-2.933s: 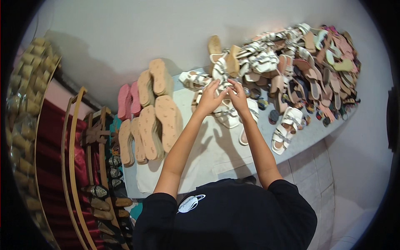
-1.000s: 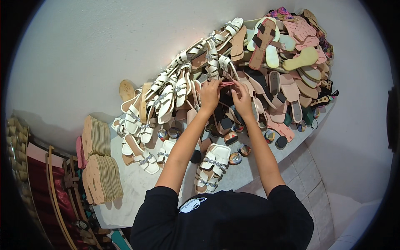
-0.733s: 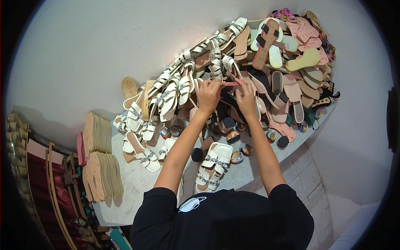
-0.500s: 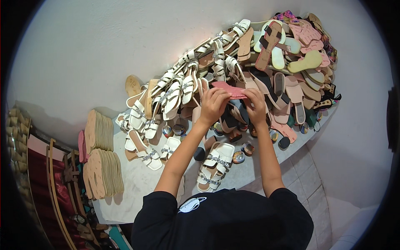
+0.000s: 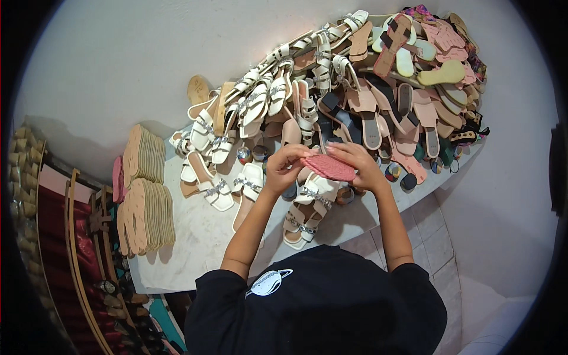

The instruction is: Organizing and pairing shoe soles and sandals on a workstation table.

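Note:
Both my hands hold one pink textured shoe sole [image 5: 329,167] above the white worktop [image 5: 195,236]. My left hand [image 5: 283,168] grips its left end and my right hand [image 5: 355,164] grips its right end, the sole lying flat with its textured face up. Right under my hands sits a pair of white strappy sandals [image 5: 305,207]. Beyond them spreads a heap of white sandals [image 5: 266,100] and a heap of pink and beige sandals [image 5: 414,89].
Two stacks of tan insoles [image 5: 145,201] stand at the left of the worktop, a pink sole [image 5: 118,178] beside them. A wooden rack with dark red shelves [image 5: 65,248] runs along the far left. Pale floor tiles [image 5: 438,248] show at the right.
My hands pulled the pink sole out of the sandal heap and brought it toward me, down over the white pair. The view shifted slightly.

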A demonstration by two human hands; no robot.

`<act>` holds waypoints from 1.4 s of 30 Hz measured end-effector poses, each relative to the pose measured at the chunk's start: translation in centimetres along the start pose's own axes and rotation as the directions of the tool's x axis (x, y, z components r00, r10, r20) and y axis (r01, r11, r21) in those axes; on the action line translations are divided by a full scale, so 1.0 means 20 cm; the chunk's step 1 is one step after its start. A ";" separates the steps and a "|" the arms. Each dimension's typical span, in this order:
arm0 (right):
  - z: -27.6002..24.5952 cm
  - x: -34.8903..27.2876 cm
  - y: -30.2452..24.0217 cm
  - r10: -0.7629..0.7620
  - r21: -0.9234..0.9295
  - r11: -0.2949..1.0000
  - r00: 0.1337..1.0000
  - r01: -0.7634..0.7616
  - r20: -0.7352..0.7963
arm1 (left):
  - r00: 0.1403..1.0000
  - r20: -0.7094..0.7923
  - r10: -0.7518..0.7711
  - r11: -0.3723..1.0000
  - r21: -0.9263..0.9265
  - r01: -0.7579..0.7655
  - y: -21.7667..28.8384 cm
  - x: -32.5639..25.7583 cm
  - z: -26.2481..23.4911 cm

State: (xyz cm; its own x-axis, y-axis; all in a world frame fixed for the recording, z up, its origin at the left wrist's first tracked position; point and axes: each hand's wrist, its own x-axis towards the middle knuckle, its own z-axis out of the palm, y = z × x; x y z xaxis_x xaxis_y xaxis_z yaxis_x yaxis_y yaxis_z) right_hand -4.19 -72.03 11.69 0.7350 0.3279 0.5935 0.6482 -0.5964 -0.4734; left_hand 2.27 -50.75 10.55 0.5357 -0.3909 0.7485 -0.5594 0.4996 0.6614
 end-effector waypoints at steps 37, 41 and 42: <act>0.61 -0.46 -0.13 0.343 -0.177 0.926 0.939 -0.332 0.034 | 0.680 0.040 -0.732 0.669 0.230 0.707 -0.18 -0.52 -0.39; 0.61 -0.46 -0.12 0.358 -0.175 0.921 0.933 -0.348 0.027 | 0.711 0.111 -0.694 0.713 0.242 0.658 -0.14 -0.49 -0.38; 0.62 -0.46 -0.12 0.356 -0.174 0.922 0.934 -0.346 0.026 | 0.712 0.109 -0.694 0.713 0.244 0.657 -0.14 -0.50 -0.38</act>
State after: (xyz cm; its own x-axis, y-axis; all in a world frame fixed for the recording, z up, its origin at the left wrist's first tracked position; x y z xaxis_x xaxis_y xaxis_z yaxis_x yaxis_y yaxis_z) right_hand -10.13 -64.53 -0.71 0.9225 0.1134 0.3688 0.3085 -0.7909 -0.5285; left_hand 3.35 -42.35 0.87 0.7004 -0.7093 0.0795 -0.2010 -0.0892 0.9755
